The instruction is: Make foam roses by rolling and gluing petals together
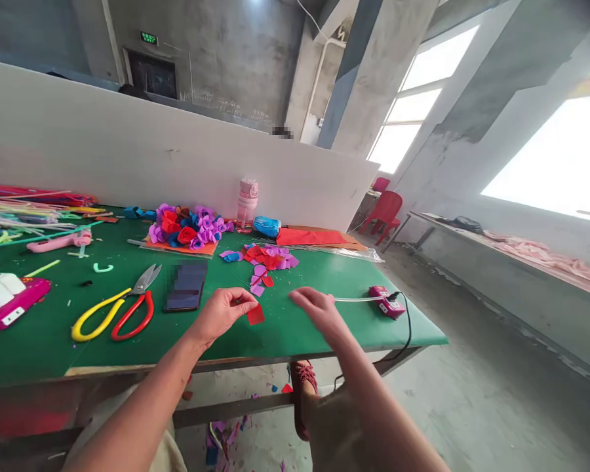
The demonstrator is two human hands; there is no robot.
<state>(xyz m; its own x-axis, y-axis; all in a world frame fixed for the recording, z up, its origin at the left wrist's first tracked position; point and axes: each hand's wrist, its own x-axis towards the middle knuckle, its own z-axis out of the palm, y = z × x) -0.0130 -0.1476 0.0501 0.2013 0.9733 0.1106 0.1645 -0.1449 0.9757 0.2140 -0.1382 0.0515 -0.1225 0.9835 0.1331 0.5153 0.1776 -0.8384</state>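
Note:
My left hand [226, 311] pinches a small red petal-shaped piece [256, 314] between thumb and fingers, just above the green table. To its right, my right hand [319, 309] is closed, its fingertips pressed together and pointing left; what they hold, if anything, I cannot make out. A thin white strand [358, 299] runs from behind that hand toward a magenta power strip [387, 301]; whether the hand touches it is unclear. Beyond both hands lie loose red petal pieces [268, 259] and purple pieces [288, 257]. A dark phone [185, 286] rests left of my left hand.
Scissors [138, 288] with yellow and red handles lie at left, near a pink glue gun [61, 242]. Finished-looking purple, red and blue flowers [191, 226] are heaped behind. A pink bottle [247, 203] stands before the white partition [177, 151]. A black cord [409, 328] hangs over the right edge.

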